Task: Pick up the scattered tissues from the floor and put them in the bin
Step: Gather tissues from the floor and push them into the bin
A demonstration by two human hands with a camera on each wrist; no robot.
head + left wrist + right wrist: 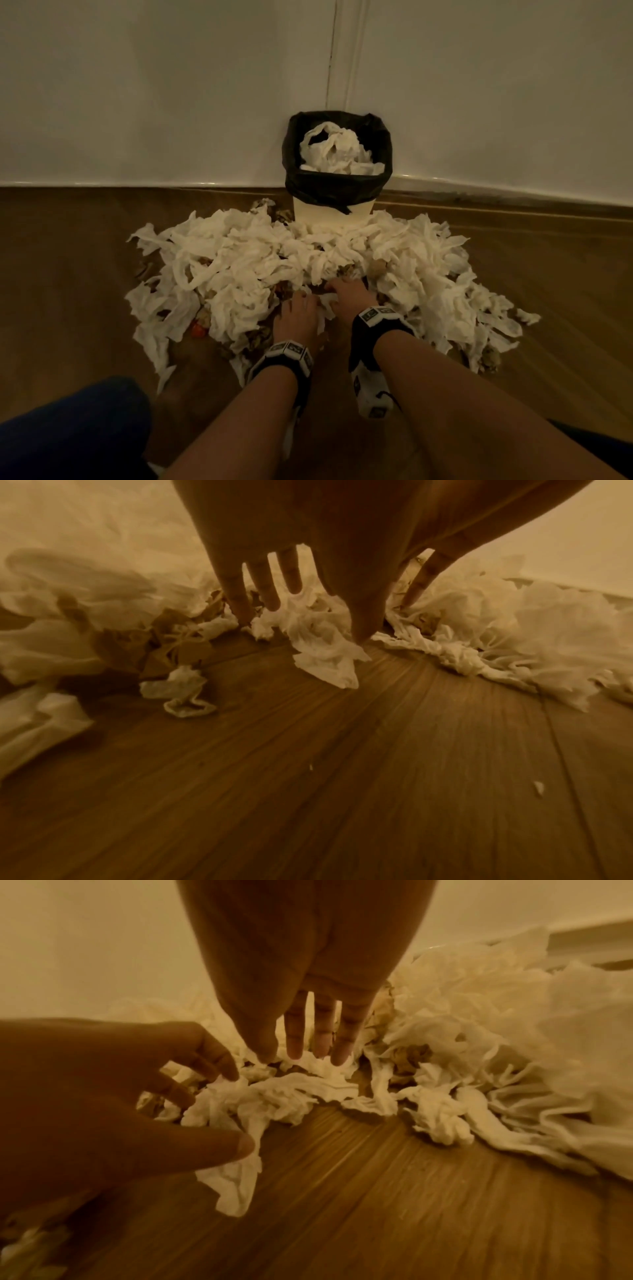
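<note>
A big heap of white tissues (pixel 246 260) lies on the wooden floor in front of the bin (pixel 334 209), which is white with a black liner and has tissues inside. Both hands are down at the heap's near edge, close together. My left hand (pixel 305 298) curls its fingers and thumb round a bunched tissue (pixel 240 1112), seen as the left hand (pixel 232 1107) in the right wrist view and the same tissue (pixel 322 656) under the thumb in the left wrist view. My right hand (pixel 298 1056) keeps its fingers straight, tips touching tissues just beyond.
Brown crumpled paper scraps (pixel 178 647) and an orange bit (pixel 198 330) are mixed into the heap. The bin stands in a corner of white walls (pixel 171 85). Bare wooden floor (pixel 68 274) lies left, right and near me. My knee in dark blue (pixel 68 428) is bottom left.
</note>
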